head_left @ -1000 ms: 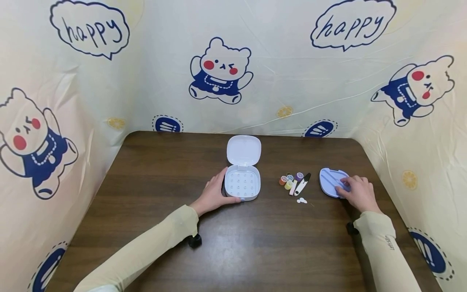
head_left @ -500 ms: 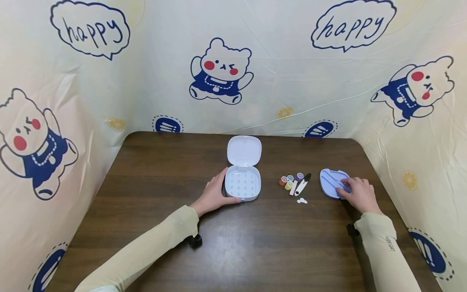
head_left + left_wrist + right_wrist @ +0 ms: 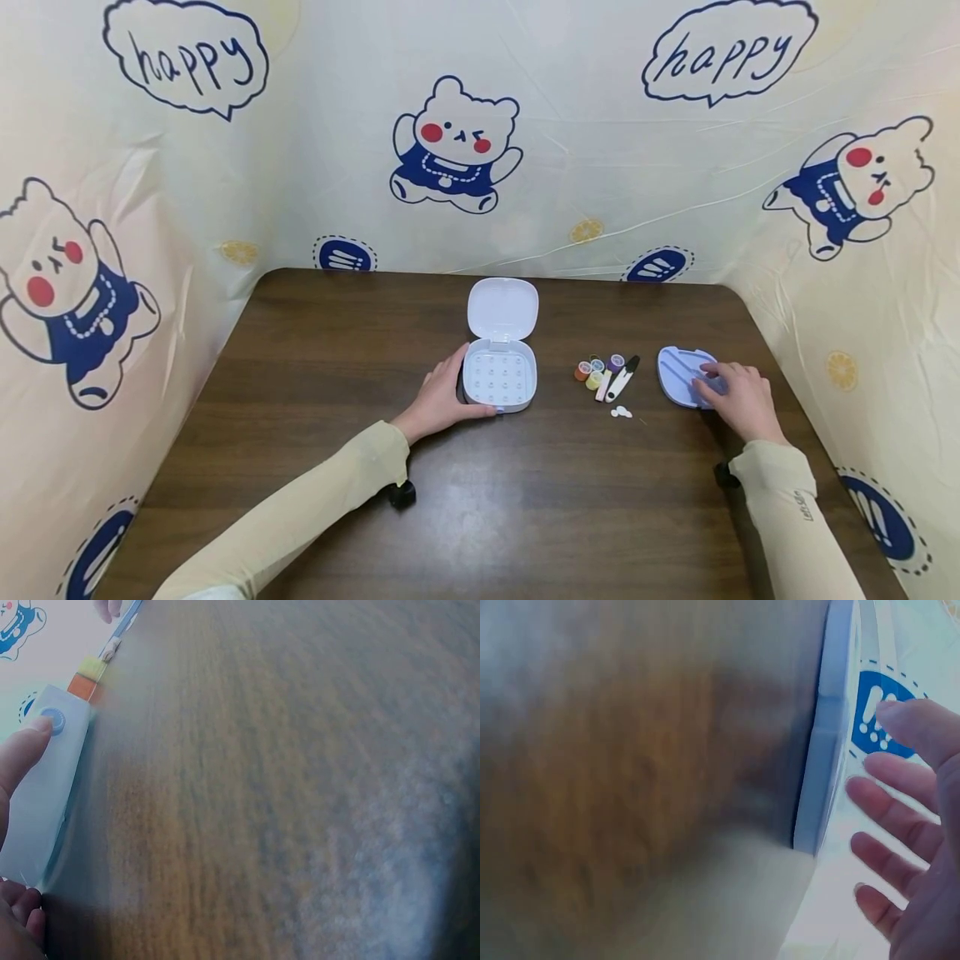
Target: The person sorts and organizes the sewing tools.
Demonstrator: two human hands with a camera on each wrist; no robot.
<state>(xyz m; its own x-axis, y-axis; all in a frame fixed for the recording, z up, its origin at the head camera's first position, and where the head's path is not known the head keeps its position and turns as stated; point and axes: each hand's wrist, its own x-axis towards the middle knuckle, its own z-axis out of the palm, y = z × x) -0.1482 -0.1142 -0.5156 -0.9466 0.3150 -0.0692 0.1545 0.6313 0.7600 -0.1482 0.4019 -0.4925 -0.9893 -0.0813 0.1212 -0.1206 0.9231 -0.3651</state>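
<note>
My left hand (image 3: 438, 398) grips a white sewing box (image 3: 499, 377), fingers along its left side and thumb on the front latch (image 3: 54, 720). The hinged lid (image 3: 503, 309) stands raised at the back, and rows of small pegs show inside. On the right, my right hand (image 3: 739, 398) hovers over a light-blue tray (image 3: 678, 379) with ridges on its top. In the right wrist view its fingers (image 3: 892, 810) are spread and loosely bent beside the tray's edge, with nothing between them.
Between the hands lie several thread spools (image 3: 595, 374), a small black-and-white thread snipper (image 3: 622, 380), a pale narrow piece (image 3: 603, 387) and some white buttons (image 3: 621, 412). A printed cloth (image 3: 337, 167) surrounds the brown table (image 3: 480, 500) at the back and sides.
My right hand has shifted very slightly to the right over the tray, its thumb a little higher. The left hand keeps its grip on the sewing box.
</note>
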